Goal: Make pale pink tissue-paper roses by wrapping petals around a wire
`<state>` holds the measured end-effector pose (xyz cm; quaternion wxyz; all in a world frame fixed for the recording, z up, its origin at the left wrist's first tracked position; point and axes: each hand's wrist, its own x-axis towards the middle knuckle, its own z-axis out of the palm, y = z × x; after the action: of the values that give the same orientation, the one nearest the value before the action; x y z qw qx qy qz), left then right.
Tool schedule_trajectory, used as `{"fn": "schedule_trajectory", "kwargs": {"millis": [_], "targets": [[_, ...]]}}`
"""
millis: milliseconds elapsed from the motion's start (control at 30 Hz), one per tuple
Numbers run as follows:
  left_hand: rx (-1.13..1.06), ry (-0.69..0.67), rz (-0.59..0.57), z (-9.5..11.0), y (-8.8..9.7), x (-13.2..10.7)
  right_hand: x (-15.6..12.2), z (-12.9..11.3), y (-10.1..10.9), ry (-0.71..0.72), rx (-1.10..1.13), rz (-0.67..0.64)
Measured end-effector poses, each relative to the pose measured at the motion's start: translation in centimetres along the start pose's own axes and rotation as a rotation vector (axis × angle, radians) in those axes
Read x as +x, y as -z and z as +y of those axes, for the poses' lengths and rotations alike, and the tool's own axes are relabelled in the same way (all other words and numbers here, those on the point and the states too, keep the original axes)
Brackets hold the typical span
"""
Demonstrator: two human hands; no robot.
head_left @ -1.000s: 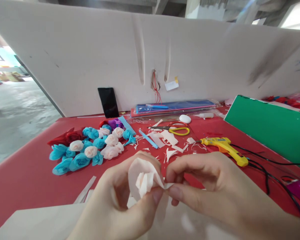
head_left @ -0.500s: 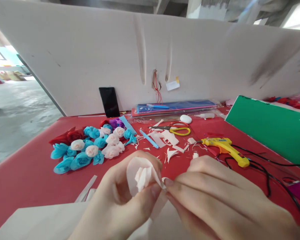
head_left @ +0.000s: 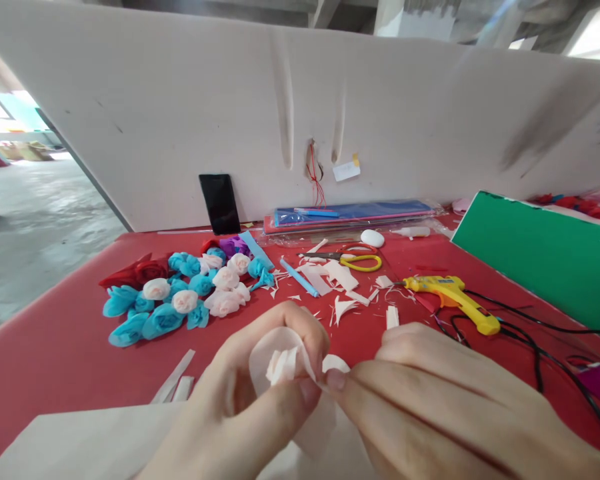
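Between the thumb and fingers of my left hand (head_left: 260,400) is a pale pink paper flower (head_left: 283,365), with a tight folded centre and a wider petal curving round it. My right hand (head_left: 430,400) pinches the edge of the petal strip at the flower's right side, its fingertips close against my left thumb. A rounded bit of the same paper shows above the right fingertips. Part of the strip hangs below both hands, over a white sheet (head_left: 80,433) on the red table (head_left: 70,340).
Finished blue, pink and red paper flowers (head_left: 165,320) lie left. Beyond my hands are paper scraps (head_left: 345,308), scissors (head_left: 363,260) and a blue pen (head_left: 300,277). A yellow glue gun (head_left: 453,300) with a black cord and a green board (head_left: 540,260) are at right. A phone (head_left: 220,203) leans on the wall.
My right hand has shifted slightly down and right along the petal edge, uncovering more of a paper piece behind it. The left hand still holds the flower, tilted a little differently.
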<state>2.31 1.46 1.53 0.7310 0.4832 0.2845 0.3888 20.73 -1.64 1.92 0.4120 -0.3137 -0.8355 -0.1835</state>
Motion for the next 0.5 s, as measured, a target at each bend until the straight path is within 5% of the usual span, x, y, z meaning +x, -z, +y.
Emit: {"fn": "schedule_trajectory", "kwargs": {"millis": [133,300,500], "targets": [[0.065,-0.031,0.021,0.0,0.0,0.2,0.5,-0.3,0.3,-0.126,0.057,-0.125],[0.135,-0.072,0.043,0.2,-0.1,0.9,1.1,0.5,0.1,-0.108,0.093,-0.077],[0.398,-0.165,0.124,0.9,-0.2,1.1,1.4,1.3,0.7,-0.119,0.133,-0.249]]}}
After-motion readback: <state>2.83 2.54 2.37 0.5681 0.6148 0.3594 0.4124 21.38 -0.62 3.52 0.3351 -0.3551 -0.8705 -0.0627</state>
